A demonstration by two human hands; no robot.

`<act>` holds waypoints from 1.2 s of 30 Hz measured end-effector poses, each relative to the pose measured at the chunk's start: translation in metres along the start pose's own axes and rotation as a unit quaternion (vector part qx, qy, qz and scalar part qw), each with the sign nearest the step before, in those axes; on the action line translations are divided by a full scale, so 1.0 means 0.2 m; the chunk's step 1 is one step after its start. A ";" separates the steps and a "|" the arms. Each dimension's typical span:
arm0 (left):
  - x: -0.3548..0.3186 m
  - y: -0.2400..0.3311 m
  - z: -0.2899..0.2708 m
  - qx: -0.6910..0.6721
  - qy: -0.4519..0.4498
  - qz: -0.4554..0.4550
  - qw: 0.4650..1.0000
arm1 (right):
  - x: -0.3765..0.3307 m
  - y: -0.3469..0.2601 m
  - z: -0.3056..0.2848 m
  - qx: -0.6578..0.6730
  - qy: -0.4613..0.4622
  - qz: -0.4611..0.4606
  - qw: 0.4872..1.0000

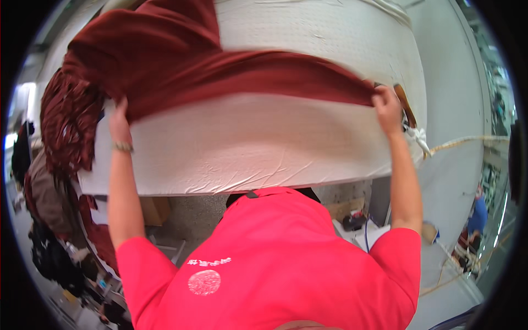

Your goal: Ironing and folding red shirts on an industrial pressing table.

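A dark red garment (242,71) is stretched sideways above the white padded table, and its lower edge is blurred by motion. On the left, my left hand (120,124) grips that edge. My right hand (388,110) pinches the narrow right end of the cloth. More of the same fabric spreads behind and to the left. Just beyond my right hand is a thing with a brown curved handle (405,104); my hand partly hides it, so I cannot tell its kind.
The white-covered padded table (275,148) has a wrinkled near edge. Crumpled dark red cloth (69,124) hangs over its left side. A wrapped hose or cord (462,142) runs off right beside a pale panel (456,82). Dark garments (52,253) are heaped at the lower left.
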State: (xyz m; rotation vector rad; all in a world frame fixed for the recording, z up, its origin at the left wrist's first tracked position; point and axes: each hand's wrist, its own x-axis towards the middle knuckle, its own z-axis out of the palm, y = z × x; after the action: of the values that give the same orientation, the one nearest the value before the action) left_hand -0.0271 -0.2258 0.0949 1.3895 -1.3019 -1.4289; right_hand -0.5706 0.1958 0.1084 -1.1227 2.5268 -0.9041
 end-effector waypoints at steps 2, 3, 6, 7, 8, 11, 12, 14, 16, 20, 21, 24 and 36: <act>-0.24 -0.31 -0.16 0.161 0.025 -0.006 0.987 | -0.25 0.15 0.13 0.038 -0.091 0.090 0.991; -0.34 -0.42 -0.21 0.097 0.022 -0.052 0.994 | -0.32 0.18 0.16 0.035 -0.092 0.096 0.990; -0.44 -0.52 -0.18 0.023 0.008 -0.114 0.993 | -0.43 0.14 0.21 -0.021 -0.175 0.072 0.982; -0.48 -0.50 -0.15 0.010 -0.001 -0.123 0.992 | -0.38 0.02 0.21 -0.049 -0.199 0.124 0.971; -0.51 -0.47 -0.12 -0.004 -0.008 -0.129 0.992 | -0.30 -0.10 0.20 -0.078 -0.220 0.172 0.957; -0.43 -0.39 -0.01 -0.030 -0.015 -0.085 0.996 | -0.20 0.01 0.27 0.001 -0.222 0.230 0.948; -0.42 -0.36 0.02 -0.044 -0.021 -0.061 0.997 | -0.19 0.10 0.31 0.110 -0.198 0.237 0.945; -0.41 -0.30 -0.06 -0.020 -0.020 -0.060 0.998 | -0.18 0.08 0.31 0.220 -0.177 0.238 0.929; -0.41 -0.26 -0.21 0.024 -0.022 -0.058 0.998 | -0.23 0.00 0.20 0.330 -0.161 0.179 0.913; -0.48 -0.45 -0.44 0.103 -0.021 -0.182 0.978 | -0.42 0.07 0.14 0.343 -0.206 0.196 0.895; -0.50 -0.43 -0.38 0.102 -0.020 -0.182 0.978 | -0.43 0.05 0.14 0.343 -0.207 0.195 0.896; -0.57 -0.36 -0.18 0.017 -0.007 -0.203 0.979 | -0.46 -0.06 0.18 0.335 -0.203 0.417 0.820; -0.56 -0.36 -0.31 0.079 0.003 -0.169 0.982 | -0.39 0.16 0.07 0.302 -0.193 0.140 0.923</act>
State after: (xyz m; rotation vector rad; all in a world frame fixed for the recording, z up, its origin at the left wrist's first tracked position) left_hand 0.0597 -0.1133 0.0569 1.7878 -1.2377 -1.5647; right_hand -0.5301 0.2640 0.0748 -0.6403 1.8299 -1.1356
